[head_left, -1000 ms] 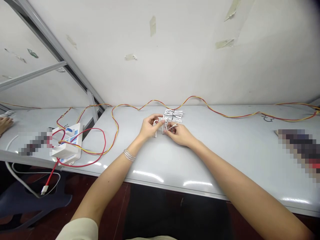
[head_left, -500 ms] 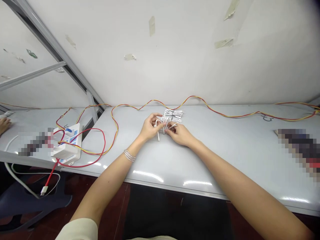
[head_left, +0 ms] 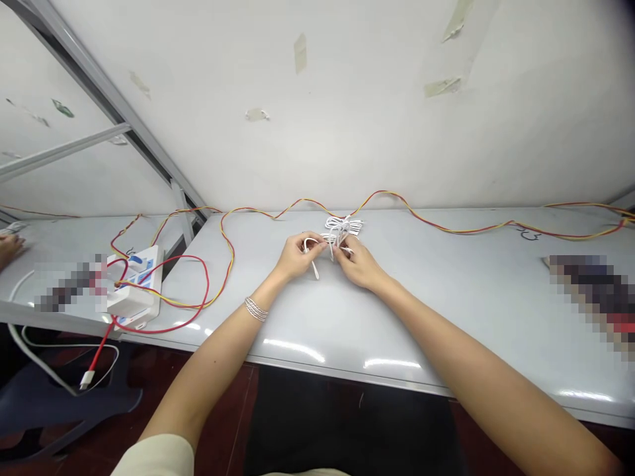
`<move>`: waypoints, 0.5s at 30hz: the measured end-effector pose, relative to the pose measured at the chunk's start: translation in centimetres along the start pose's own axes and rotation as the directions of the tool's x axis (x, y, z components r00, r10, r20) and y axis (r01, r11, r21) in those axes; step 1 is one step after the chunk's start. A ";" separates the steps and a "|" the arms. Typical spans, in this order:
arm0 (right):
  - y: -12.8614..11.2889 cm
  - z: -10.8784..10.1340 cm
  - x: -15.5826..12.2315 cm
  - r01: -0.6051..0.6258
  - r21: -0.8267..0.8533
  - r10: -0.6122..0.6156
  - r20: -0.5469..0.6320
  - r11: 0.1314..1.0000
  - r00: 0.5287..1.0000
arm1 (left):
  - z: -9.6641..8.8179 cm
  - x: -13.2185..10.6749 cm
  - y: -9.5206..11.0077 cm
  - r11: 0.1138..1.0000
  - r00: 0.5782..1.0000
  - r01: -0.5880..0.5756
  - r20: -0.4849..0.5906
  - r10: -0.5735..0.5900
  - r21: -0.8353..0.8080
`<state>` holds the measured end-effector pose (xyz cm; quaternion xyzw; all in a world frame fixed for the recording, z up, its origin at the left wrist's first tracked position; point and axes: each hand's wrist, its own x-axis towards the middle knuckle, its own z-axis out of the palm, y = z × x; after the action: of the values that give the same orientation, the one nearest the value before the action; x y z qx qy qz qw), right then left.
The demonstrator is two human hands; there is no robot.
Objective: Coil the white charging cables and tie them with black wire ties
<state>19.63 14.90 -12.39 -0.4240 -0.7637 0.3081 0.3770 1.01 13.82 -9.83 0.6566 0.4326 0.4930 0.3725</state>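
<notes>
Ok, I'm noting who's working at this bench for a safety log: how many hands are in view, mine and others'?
Own hands: 2 (left hand, right hand, both on the white cable coil)
Other person's hand: 1
Total: 3

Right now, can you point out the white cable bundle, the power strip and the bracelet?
White cable bundle [head_left: 344, 226]: head view, on its coiled loops.
Power strip [head_left: 135, 303]: head view, on its white casing.
Bracelet [head_left: 256, 309]: head view, on the band at the left wrist.
</notes>
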 end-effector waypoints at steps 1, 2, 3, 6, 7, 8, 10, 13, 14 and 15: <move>0.0 0.0 0.0 0.002 -0.023 -0.002 -0.013 1.000 1.000 | 0.0 0.0 0.0 1.000 1.000 0.005 -0.002 -0.005 0.002; 0.0 0.1 0.0 -0.001 -0.043 0.000 -0.017 0.999 1.000 | 0.0 0.0 0.1 1.000 1.000 0.012 0.002 -0.012 0.006; 0.0 0.1 0.0 -0.006 -0.058 0.005 -0.011 0.998 1.000 | 0.0 0.0 0.1 1.000 1.000 0.021 0.010 -0.021 0.009; -0.4 -0.1 -0.1 -0.012 -0.103 0.015 0.032 0.995 0.999 | 0.1 -0.1 0.0 0.998 0.998 0.055 0.042 -0.056 0.018; -0.6 -0.2 -0.2 -0.013 -0.113 0.019 0.049 0.993 0.999 | 0.1 -0.1 -0.1 0.998 0.997 0.063 0.047 -0.065 0.025; -0.8 -0.3 -0.2 -0.017 -0.116 0.025 0.066 0.993 0.998 | 0.2 -0.2 -0.1 0.997 0.996 0.069 0.048 -0.071 0.032; -1.1 -0.4 -0.3 -0.040 -0.113 0.051 0.096 0.993 0.994 | 0.2 -0.2 -0.2 0.996 0.996 0.074 0.044 -0.076 0.041; -1.3 -0.4 -0.3 -0.082 -0.093 0.093 0.123 0.992 0.988 | 0.1 -0.1 -0.3 0.997 0.998 0.062 0.029 -0.064 0.054; -1.3 -0.4 -0.3 -0.087 -0.077 0.096 0.125 0.993 0.987 | 0.1 -0.1 -0.4 0.997 0.998 0.053 0.020 -0.054 0.065; -1.3 -0.4 -0.3 -0.087 -0.052 0.093 0.128 0.995 0.987 | 0.1 -0.1 -0.4 0.996 0.999 0.044 0.011 -0.045 0.076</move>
<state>19.52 14.11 -11.26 -0.4458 -0.7737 0.3340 0.3019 1.00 13.86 -10.21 0.6637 0.4630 0.4636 0.3608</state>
